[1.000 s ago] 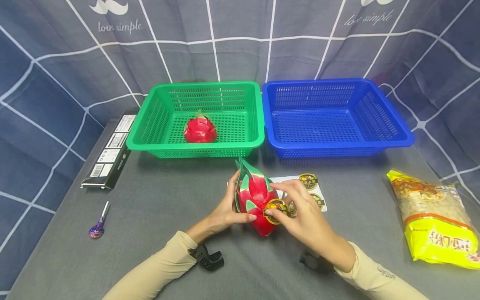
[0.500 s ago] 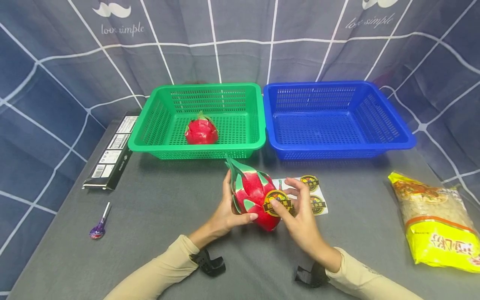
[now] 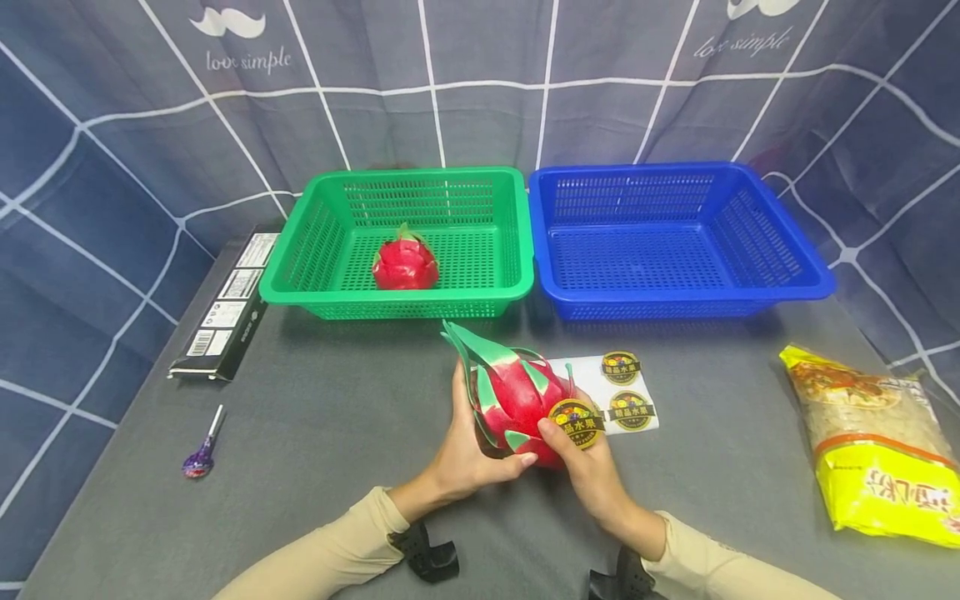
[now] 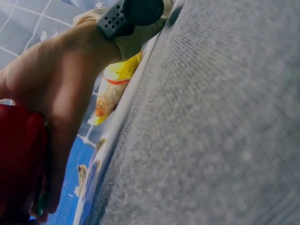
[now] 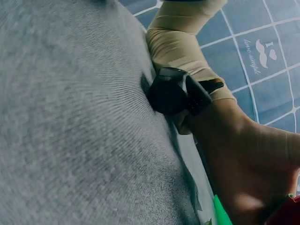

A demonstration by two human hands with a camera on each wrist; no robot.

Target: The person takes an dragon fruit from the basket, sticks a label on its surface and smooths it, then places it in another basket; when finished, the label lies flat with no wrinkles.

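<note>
A red dragon fruit [image 3: 517, 398] with green scales tilts between both hands, its leafy tip toward the upper left. My left hand [image 3: 467, 457] cups its left side, thumb along the lower front and fingers behind it. On the other side my right hand [image 3: 596, 479] holds the fruit's lower right, its fingers mostly hidden. The right thumb lies at the left edge of a round black-and-gold sticker [image 3: 576, 423] on the fruit's right side. In the left wrist view the dark red fruit [image 4: 21, 159] rests against the palm.
Behind the fruit lies a white sticker sheet [image 3: 592, 385] with more round stickers. A green basket [image 3: 397, 298] holds another dragon fruit [image 3: 406, 262]; a blue basket [image 3: 682, 294] stands beside it. A black box [image 3: 225, 312] and lollipop [image 3: 199, 458] lie left, a yellow food bag [image 3: 877, 450] right.
The fruit has tilted further, its leafy tip swinging left. My right hand has gone from pinching at the sticker to holding the fruit, thumb at the sticker's edge; the left hand keeps its hold.
</note>
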